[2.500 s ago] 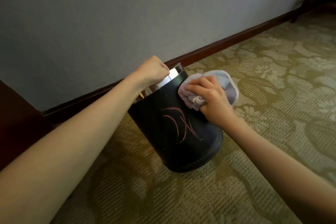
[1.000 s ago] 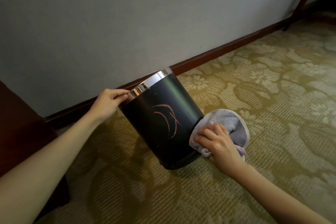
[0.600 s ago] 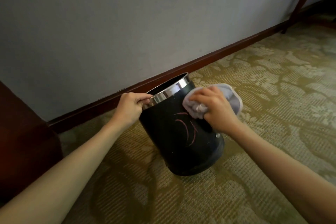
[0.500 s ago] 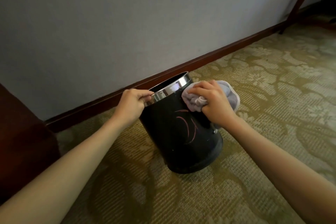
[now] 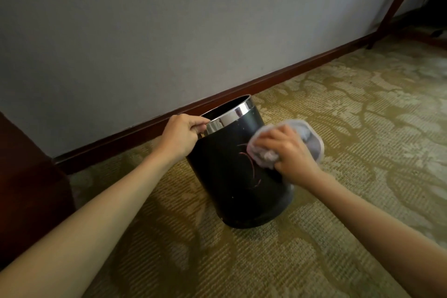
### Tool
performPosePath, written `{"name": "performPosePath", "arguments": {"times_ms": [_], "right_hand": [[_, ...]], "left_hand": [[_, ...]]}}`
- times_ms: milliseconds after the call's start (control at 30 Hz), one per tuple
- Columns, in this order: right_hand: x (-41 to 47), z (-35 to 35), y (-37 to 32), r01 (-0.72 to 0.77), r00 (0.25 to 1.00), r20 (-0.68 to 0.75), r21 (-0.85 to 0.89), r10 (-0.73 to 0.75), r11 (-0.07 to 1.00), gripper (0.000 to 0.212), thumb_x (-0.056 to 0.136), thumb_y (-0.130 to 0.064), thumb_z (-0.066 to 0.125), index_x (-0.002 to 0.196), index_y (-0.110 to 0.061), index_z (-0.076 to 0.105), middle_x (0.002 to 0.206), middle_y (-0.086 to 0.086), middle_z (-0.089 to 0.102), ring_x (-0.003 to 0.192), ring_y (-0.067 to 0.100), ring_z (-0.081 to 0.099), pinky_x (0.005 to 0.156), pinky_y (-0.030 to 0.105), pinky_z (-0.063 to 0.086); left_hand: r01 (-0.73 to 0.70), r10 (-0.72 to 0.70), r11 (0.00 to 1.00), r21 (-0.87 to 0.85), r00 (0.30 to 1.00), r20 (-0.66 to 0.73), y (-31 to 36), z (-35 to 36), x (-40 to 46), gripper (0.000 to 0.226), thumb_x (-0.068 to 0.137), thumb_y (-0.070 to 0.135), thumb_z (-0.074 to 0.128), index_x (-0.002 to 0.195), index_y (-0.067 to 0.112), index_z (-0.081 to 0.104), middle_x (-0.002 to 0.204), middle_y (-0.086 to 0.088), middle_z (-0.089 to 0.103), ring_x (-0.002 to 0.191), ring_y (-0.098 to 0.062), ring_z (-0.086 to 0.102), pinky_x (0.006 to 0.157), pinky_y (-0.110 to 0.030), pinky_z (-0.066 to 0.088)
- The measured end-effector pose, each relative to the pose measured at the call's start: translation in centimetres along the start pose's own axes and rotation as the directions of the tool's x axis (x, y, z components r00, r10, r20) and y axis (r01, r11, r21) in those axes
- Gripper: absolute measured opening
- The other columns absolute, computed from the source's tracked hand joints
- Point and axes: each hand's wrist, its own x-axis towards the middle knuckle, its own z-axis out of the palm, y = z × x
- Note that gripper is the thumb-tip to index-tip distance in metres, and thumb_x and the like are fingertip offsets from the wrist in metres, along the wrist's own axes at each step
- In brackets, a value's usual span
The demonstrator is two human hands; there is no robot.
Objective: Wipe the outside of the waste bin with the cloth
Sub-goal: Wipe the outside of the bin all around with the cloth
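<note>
Left hand [image 5: 180, 136] is gripping the waste bin [image 5: 232, 176] by its chrome rim, fingers curled over it. Right hand [image 5: 290, 155] is clutching the bunched cloth [image 5: 307, 138], pressing it against the bin's black side. Bin is tilting on the carpet [image 5: 338, 116], near the skirting board.

Both bare forearms reach forward. The left hand [image 5: 180, 134] curls its fingers over the waste bin [image 5: 232, 176] rim, while the right hand [image 5: 289, 153] grips the bunched cloth [image 5: 310, 139], pressing it against the bin's side.

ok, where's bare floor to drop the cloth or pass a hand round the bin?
Bare carpet right of the waste bin and in front between the forearms. Crowded: left hand on the rim, right hand with cloth on the side; narrow gap to the baseboard.
</note>
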Motion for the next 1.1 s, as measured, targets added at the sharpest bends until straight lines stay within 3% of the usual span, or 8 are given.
{"name": "performPosePath", "arguments": {"times_ms": [133,233,367,467,633,800,1033,1100], "right_hand": [[2.2,1.0,-0.3,-0.106,0.987,-0.122,0.034,0.109,0.994,0.044,0.064,0.011,0.067,0.103,-0.008,0.071,0.104,0.009,0.064,0.095,0.026,0.047,0.082,0.043,0.041],[-1.4,2.4,0.0,-0.002,0.991,-0.136,0.069,0.012,0.998,0.043,0.060,0.013,0.063,0.100,0.001,0.071,0.101,0.017,0.065,0.094,0.022,0.043,0.094,0.033,0.036],[-7.8,3.2,0.4,-0.019,0.997,0.069,-0.025,0.021,0.999,0.026,0.074,-0.017,0.061,0.097,-0.012,0.073,0.096,0.004,0.065,0.089,0.022,0.046,0.073,0.045,0.047],[-9.5,2.4,0.8,0.036,0.987,0.159,-0.011,-0.034,0.999,0.022,0.082,-0.019,0.057,0.095,-0.014,0.074,0.094,0.001,0.065,0.086,0.023,0.051,0.070,0.044,0.048],[-2.8,1.1,0.8,0.035,0.990,-0.140,0.099,-0.021,0.994,0.030,0.081,-0.014,0.051,0.099,-0.002,0.073,0.104,0.003,0.063,0.100,0.017,0.045,0.091,0.030,0.034],[-1.9,1.7,0.1,-0.124,0.957,-0.258,0.060,0.135,0.991,0.032,0.075,-0.005,0.057,0.104,-0.003,0.072,0.104,0.010,0.065,0.095,0.033,0.051,0.082,0.045,0.044],[-12.7,4.1,0.3,-0.013,0.990,0.137,-0.035,0.018,0.999,0.032,0.083,-0.026,0.051,0.104,-0.015,0.072,0.097,0.003,0.065,0.086,0.031,0.055,0.070,0.049,0.048],[-12.5,3.3,0.8,-0.015,0.987,0.161,0.000,0.014,1.000,0.030,0.086,-0.026,0.049,0.100,-0.015,0.073,0.096,0.002,0.065,0.085,0.028,0.053,0.069,0.047,0.047]], "left_hand": [[0.005,-0.003,0.998,0.055,0.999,-0.038,0.2,0.0,0.2,0.029,0.090,0.007,0.054,0.111,0.020,0.068,0.111,0.002,0.069,0.110,-0.014,0.059,0.098,-0.039,0.047],[0.023,-0.022,0.999,0.040,0.999,-0.038,-0.2,-0.3,0.1,0.029,0.090,0.008,0.054,0.111,0.021,0.069,0.110,0.003,0.069,0.109,-0.014,0.059,0.098,-0.039,0.047],[0.038,-0.037,0.999,0.027,0.998,-0.042,-0.2,-0.4,0.3,0.032,0.090,0.005,0.052,0.111,0.021,0.069,0.103,0.008,0.071,0.103,-0.008,0.061,0.097,-0.037,0.048],[0.023,-0.021,0.999,0.040,0.999,-0.040,0.5,0.0,0.3,0.031,0.089,0.007,0.053,0.110,0.022,0.069,0.106,0.007,0.070,0.106,-0.011,0.061,0.096,-0.036,0.047],[-0.053,0.051,0.997,0.060,0.998,0.024,2.4,1.4,-1.1,0.037,0.085,0.002,0.051,0.112,0.023,0.067,0.107,0.004,0.070,0.105,-0.012,0.062,0.094,-0.040,0.049],[-0.040,0.039,0.996,0.077,0.999,0.007,3.0,1.6,-1.0,0.039,0.085,0.001,0.050,0.114,0.021,0.067,0.111,0.002,0.069,0.108,-0.015,0.061,0.097,-0.040,0.047],[-0.044,0.042,0.995,0.094,0.999,0.020,3.3,1.5,-0.7,0.030,0.089,0.010,0.055,0.114,0.022,0.067,0.116,0.002,0.067,0.115,-0.017,0.057,0.098,-0.034,0.043],[-0.064,0.063,0.990,0.124,0.998,0.012,3.9,1.9,-0.9,0.030,0.089,0.009,0.056,0.114,0.022,0.067,0.114,0.002,0.068,0.113,-0.017,0.058,0.092,-0.028,0.040]]}}
